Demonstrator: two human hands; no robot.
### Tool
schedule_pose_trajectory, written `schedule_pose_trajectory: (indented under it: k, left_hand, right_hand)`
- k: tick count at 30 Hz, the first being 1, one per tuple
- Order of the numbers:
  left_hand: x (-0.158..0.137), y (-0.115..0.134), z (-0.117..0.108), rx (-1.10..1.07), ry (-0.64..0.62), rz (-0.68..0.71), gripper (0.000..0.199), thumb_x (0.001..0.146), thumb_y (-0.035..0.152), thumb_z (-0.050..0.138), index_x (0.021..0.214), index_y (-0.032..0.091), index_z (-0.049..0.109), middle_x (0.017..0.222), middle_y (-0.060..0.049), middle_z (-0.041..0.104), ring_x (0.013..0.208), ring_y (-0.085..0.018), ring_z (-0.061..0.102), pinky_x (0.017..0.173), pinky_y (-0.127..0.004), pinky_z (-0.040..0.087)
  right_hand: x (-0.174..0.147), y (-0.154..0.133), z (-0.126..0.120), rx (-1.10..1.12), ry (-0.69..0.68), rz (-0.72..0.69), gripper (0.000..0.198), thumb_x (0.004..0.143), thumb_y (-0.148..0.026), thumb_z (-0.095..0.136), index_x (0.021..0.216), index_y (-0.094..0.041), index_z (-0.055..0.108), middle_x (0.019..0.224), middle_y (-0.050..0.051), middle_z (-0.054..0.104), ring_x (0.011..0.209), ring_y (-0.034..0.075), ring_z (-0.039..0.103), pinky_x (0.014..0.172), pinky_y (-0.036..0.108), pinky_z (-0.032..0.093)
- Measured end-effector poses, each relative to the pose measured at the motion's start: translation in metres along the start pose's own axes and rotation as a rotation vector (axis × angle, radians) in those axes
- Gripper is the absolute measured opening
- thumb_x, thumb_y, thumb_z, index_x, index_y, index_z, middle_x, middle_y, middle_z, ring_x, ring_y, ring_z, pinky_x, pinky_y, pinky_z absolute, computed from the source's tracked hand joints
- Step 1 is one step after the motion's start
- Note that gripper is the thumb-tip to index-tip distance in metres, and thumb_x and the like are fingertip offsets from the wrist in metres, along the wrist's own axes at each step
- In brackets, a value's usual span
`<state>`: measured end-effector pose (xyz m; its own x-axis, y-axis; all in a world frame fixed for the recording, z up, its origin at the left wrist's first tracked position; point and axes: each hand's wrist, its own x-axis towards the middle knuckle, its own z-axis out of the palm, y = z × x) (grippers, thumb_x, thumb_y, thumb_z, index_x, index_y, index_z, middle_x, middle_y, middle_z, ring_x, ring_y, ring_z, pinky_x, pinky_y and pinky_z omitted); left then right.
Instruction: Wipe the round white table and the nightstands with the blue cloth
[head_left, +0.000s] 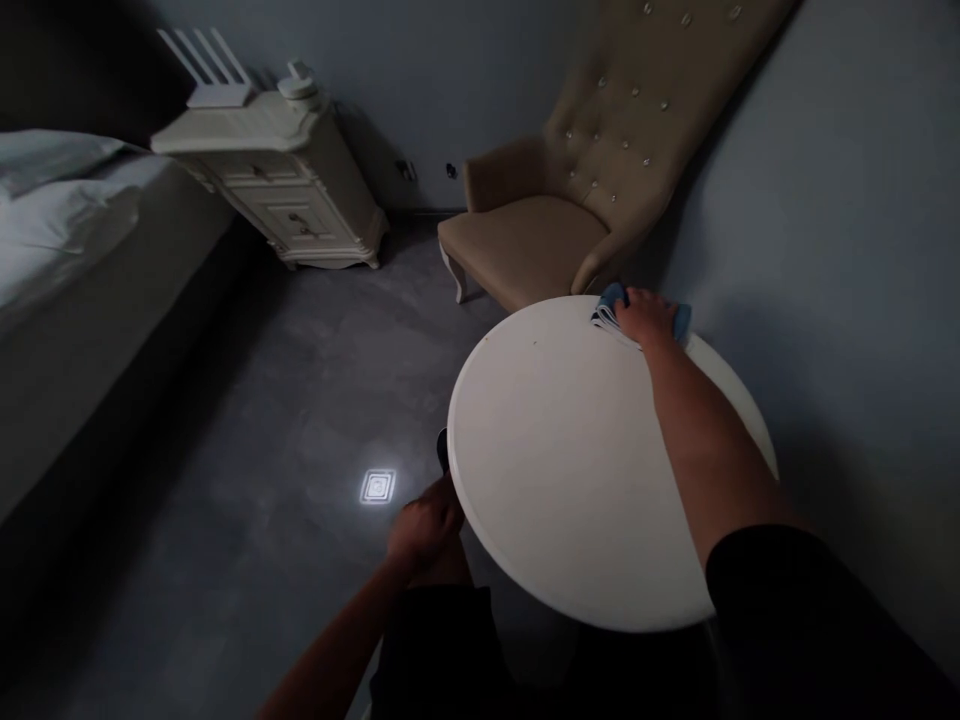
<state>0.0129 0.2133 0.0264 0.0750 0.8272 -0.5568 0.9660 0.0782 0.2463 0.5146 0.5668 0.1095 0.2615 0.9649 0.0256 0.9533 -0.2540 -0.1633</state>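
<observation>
A round white table (570,470) fills the lower right of the head view. My right hand (643,317) reaches across to its far edge and presses down on a blue and white cloth (609,306) lying there. My left hand (424,525) hangs beside the table's near left edge, fingers curled, with nothing visible in it. It is close to the rim; I cannot tell whether it touches it.
A beige tufted armchair (555,220) stands right behind the table against the grey wall. A cream nightstand (285,170) sits further back left, next to a bed (67,260) along the left side. The grey floor shows a bright lamp reflection (377,486).
</observation>
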Motion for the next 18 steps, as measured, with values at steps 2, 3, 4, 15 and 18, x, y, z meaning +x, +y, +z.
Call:
schedule_pose_trajectory:
  k: [2,3,4,15,18]
  left_hand:
    - [-0.001,0.003,-0.001,0.011,-0.001,0.017,0.048,0.121,0.043,0.048,0.152,0.027,0.081,0.138,-0.014,0.089,0.13,-0.038,0.082,0.104,-0.041,0.058]
    - [-0.001,0.004,-0.001,0.01,0.001,0.032,0.049,0.121,0.043,0.047,0.152,0.027,0.081,0.138,-0.014,0.089,0.131,-0.038,0.082,0.104,-0.041,0.058]
    - [-0.001,0.004,-0.001,0.006,0.008,0.046,0.049,0.121,0.044,0.047,0.152,0.027,0.081,0.138,-0.014,0.089,0.131,-0.037,0.083,0.104,-0.04,0.058]
    - [-0.002,0.007,0.011,0.083,0.024,0.08,0.057,0.123,0.054,0.037,0.135,0.025,0.085,0.136,-0.017,0.089,0.125,-0.038,0.085,0.1,-0.042,0.059]
    - [-0.004,0.01,0.014,0.101,0.031,0.089,0.058,0.123,0.05,0.036,0.135,0.023,0.085,0.133,-0.02,0.089,0.122,-0.04,0.085,0.1,-0.044,0.059]
  right_hand:
    - [-0.012,0.032,-0.008,-0.014,-0.012,0.056,0.068,0.123,-0.052,0.034,0.175,-0.016,0.059,0.176,0.029,0.057,0.158,0.049,0.053,0.133,0.084,0.033]
    - [-0.02,0.047,-0.012,-0.017,-0.019,0.083,0.07,0.123,-0.054,0.034,0.177,-0.016,0.057,0.177,0.029,0.056,0.157,0.049,0.054,0.131,0.082,0.037]
    - [-0.029,0.061,-0.016,-0.018,-0.027,0.109,0.071,0.122,-0.055,0.035,0.178,-0.016,0.055,0.177,0.03,0.055,0.156,0.049,0.056,0.13,0.08,0.04]
    - [-0.164,0.168,-0.045,0.003,-0.052,0.213,0.084,0.125,-0.055,0.038,0.188,-0.001,0.031,0.174,0.043,0.052,0.153,0.051,0.062,0.126,0.064,0.049]
    - [-0.213,0.185,-0.046,-0.051,-0.011,0.16,0.093,0.122,-0.064,0.044,0.186,0.001,0.032,0.171,0.045,0.054,0.153,0.051,0.064,0.126,0.062,0.051]
